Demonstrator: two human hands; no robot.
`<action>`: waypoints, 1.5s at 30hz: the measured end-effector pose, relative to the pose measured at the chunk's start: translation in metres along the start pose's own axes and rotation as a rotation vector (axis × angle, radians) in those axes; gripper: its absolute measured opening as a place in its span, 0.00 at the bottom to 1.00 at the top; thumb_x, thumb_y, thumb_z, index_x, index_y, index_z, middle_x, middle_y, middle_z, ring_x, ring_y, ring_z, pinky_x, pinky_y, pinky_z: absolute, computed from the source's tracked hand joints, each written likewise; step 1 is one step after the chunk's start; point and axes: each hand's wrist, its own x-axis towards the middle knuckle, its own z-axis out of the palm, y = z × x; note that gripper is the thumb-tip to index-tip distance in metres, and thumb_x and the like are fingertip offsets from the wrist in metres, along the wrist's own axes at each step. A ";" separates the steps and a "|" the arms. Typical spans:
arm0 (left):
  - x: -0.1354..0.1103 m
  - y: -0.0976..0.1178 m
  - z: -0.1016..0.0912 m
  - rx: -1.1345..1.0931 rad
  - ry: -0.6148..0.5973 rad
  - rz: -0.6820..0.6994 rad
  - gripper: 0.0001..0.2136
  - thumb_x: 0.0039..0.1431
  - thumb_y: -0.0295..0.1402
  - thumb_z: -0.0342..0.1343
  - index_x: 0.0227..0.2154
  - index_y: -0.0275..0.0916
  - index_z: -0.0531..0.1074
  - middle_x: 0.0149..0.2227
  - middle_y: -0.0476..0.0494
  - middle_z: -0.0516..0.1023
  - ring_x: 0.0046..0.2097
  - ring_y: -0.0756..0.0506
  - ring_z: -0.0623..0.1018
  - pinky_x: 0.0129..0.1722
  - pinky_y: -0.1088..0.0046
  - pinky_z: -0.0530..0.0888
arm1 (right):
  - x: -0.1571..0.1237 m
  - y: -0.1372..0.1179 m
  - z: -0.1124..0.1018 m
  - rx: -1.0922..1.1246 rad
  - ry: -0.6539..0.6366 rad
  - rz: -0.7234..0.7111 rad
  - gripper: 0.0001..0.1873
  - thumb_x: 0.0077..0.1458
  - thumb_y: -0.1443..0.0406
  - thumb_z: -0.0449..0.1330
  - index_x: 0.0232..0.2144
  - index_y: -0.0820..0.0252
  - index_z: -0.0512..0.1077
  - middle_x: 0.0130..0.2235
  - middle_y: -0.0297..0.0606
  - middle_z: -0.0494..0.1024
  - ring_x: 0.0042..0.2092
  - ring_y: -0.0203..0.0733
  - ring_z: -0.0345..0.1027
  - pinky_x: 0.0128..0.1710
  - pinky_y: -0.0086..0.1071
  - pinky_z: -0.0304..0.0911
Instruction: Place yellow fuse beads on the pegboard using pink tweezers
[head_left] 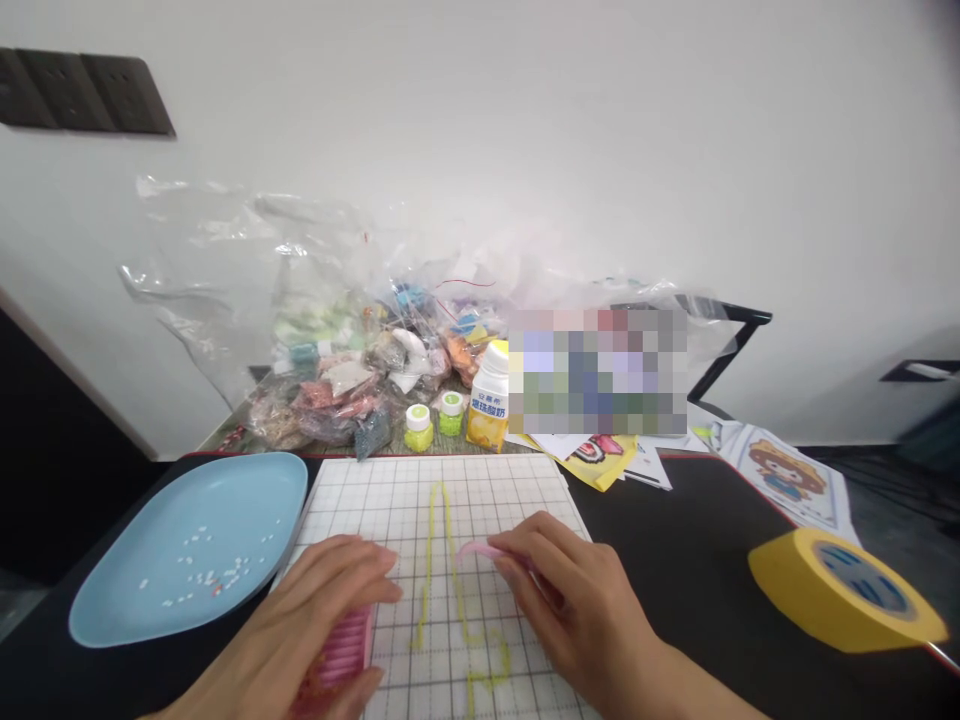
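Observation:
My left hand (292,620) is curled around a pink ridged tray (349,645), its fingers over the top and thumb at the near side. Small reddish bits show in the tray's lower part, mostly hidden by the hand. Between thumb and fingers, my right hand (577,590) grips pink tweezers (486,550) whose thin curved tip points left. That tip is close to a thin yellow-green line of tiny beads (451,530). The line forms a tall narrow outline with a bent lower part on the white gridded board (352,490), below both hands.
A light blue plate (247,480) with scattered small white beads lies left. Behind the board stand two small jars (418,430), a yogurt bottle (489,395) and plastic bags of beads (337,390). Papers (791,475) and a yellow tape roll (806,595) are at right.

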 end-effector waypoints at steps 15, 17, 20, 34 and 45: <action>-0.002 0.012 0.007 -0.020 -0.006 -0.211 0.24 0.67 0.42 0.48 0.64 0.48 0.57 0.65 0.46 0.64 0.64 0.38 0.66 0.59 0.57 0.67 | -0.001 0.000 0.000 -0.009 -0.014 0.004 0.08 0.63 0.69 0.54 0.41 0.60 0.73 0.31 0.35 0.74 0.24 0.32 0.65 0.21 0.26 0.60; -0.002 0.014 0.008 -0.072 0.015 -0.262 0.21 0.68 0.43 0.46 0.63 0.50 0.59 0.65 0.46 0.63 0.64 0.38 0.65 0.60 0.54 0.66 | -0.001 -0.001 -0.001 -0.010 -0.023 0.004 0.08 0.63 0.69 0.53 0.41 0.60 0.73 0.31 0.35 0.74 0.25 0.32 0.65 0.21 0.27 0.61; -0.003 0.013 0.006 -0.101 -0.004 -0.261 0.21 0.68 0.43 0.47 0.62 0.50 0.62 0.65 0.45 0.63 0.64 0.36 0.65 0.58 0.54 0.67 | -0.001 0.000 -0.001 -0.016 -0.024 0.007 0.08 0.64 0.69 0.53 0.41 0.61 0.73 0.31 0.35 0.74 0.24 0.32 0.65 0.21 0.27 0.61; 0.000 0.007 -0.005 -0.069 -0.129 -0.123 0.27 0.65 0.38 0.53 0.66 0.46 0.55 0.65 0.43 0.63 0.63 0.34 0.65 0.55 0.56 0.70 | -0.003 0.002 0.003 -0.049 0.017 0.004 0.05 0.63 0.68 0.56 0.39 0.60 0.73 0.30 0.35 0.75 0.23 0.30 0.65 0.20 0.24 0.62; -0.002 0.006 -0.002 -0.064 -0.138 -0.096 0.28 0.65 0.38 0.53 0.66 0.44 0.53 0.67 0.43 0.59 0.65 0.35 0.63 0.57 0.58 0.68 | -0.002 0.001 0.002 -0.077 -0.054 -0.011 0.08 0.63 0.69 0.54 0.42 0.61 0.72 0.33 0.38 0.76 0.28 0.34 0.71 0.22 0.25 0.66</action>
